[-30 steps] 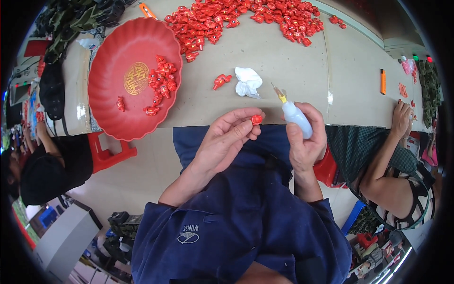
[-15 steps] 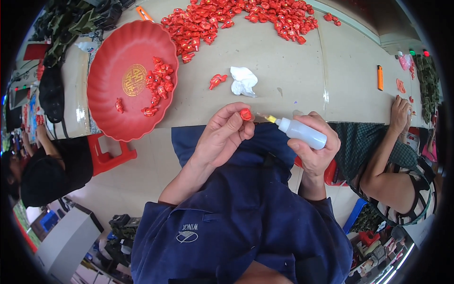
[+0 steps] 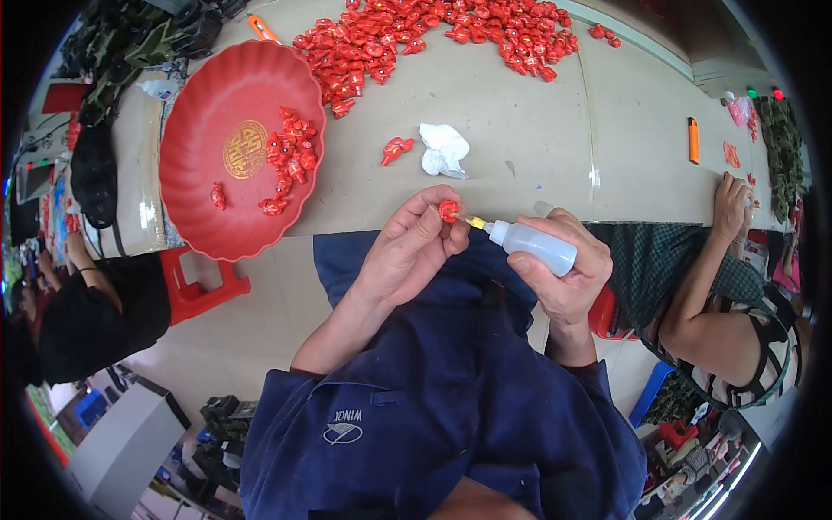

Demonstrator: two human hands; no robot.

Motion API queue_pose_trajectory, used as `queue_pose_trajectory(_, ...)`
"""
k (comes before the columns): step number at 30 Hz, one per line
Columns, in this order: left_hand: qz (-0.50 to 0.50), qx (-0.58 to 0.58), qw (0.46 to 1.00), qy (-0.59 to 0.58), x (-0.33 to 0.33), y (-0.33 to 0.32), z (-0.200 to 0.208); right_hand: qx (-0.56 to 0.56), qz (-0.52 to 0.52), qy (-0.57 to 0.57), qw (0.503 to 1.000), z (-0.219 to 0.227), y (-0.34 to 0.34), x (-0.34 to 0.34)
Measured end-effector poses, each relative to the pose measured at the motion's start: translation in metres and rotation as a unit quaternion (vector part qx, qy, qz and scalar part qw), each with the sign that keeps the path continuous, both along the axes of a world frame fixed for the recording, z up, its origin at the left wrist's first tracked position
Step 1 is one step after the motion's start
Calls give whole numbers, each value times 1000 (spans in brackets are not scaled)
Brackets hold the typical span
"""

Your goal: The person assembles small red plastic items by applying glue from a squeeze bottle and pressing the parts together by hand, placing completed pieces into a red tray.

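Between thumb and fingers, my left hand [image 3: 407, 247] pinches a small red figurine piece [image 3: 448, 211]. My right hand [image 3: 572, 269] is wrapped round a translucent squeeze bottle [image 3: 539, 248], held nearly level with its yellow-based needle tip [image 3: 476, 223] pointing left. That tip is at the red piece, seemingly touching it. Just beyond my hands, on the table, lie a crumpled white tissue [image 3: 445, 151] and a single red figurine [image 3: 397, 151].
To the left, a scalloped red tray [image 3: 195, 191] holds several red figurines and overhangs the table edge. A large heap of figurines [image 3: 511, 35] covers the far side. Orange cutters [image 3: 693, 140] lie right and far left. Co-workers sit on both sides; one's hand [image 3: 732, 204] rests at the right.
My right hand has moved left with the squeeze bottle, bringing its needle tip up to the red piece. My left hand stays almost in place.
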State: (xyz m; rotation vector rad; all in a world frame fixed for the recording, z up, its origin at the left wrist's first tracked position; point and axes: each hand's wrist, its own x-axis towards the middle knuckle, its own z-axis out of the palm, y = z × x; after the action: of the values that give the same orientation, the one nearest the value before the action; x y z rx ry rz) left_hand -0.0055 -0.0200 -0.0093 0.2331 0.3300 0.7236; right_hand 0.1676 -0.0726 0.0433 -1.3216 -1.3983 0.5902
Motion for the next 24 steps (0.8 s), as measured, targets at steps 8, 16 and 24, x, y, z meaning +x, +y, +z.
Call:
queue_pose_trajectory(8, -13, 14, 1000, -7, 0, 1, -3, -24, -3, -3, 1000, 0, 0, 0)
queue_pose_trajectory(16, -6, 15, 1000, 7, 0, 3, -4, -21, 5, -6, 1000, 2, 1, 2)
queue_pose_trajectory(24, 0, 18, 999, 26, 1, 2, -2, -3, -17, -19, 1000, 0, 2, 3)
